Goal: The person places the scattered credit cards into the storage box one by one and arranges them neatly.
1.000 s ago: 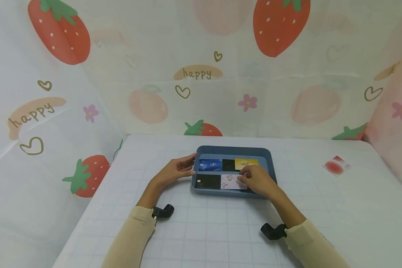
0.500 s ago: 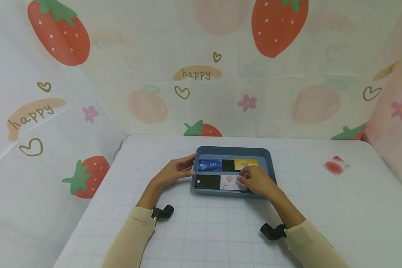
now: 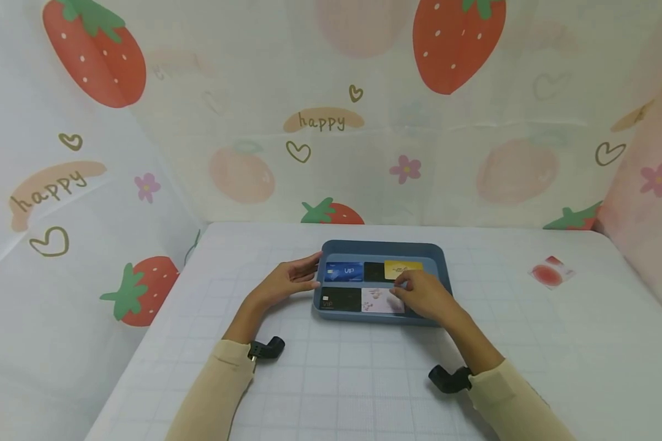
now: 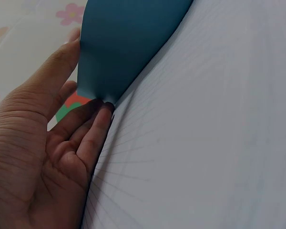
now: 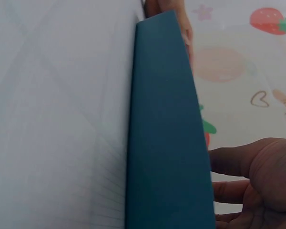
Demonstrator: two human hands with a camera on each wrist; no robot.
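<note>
A blue-grey tray stands on the table and holds several cards lying flat in two rows. At the back are a blue VIP card, a black card and a yellow card overlapping it. A black VIP card and a white flower-printed card form the front row. My left hand touches the tray's left end, its fingers fairly straight. My right hand reaches over the tray, thumb and index finger pinching the white card's upper right corner. In the right wrist view, the tray wall hides the fingertips.
The white gridded tablecloth spreads around the tray. A red-and-white printed patch lies to the right on the table. Behind stands a strawberry-print curtain. Black wrist cameras sit at both cuffs.
Both hands, the tray and the cards keep their places relative to one another. The whole head view has shifted very slightly.
</note>
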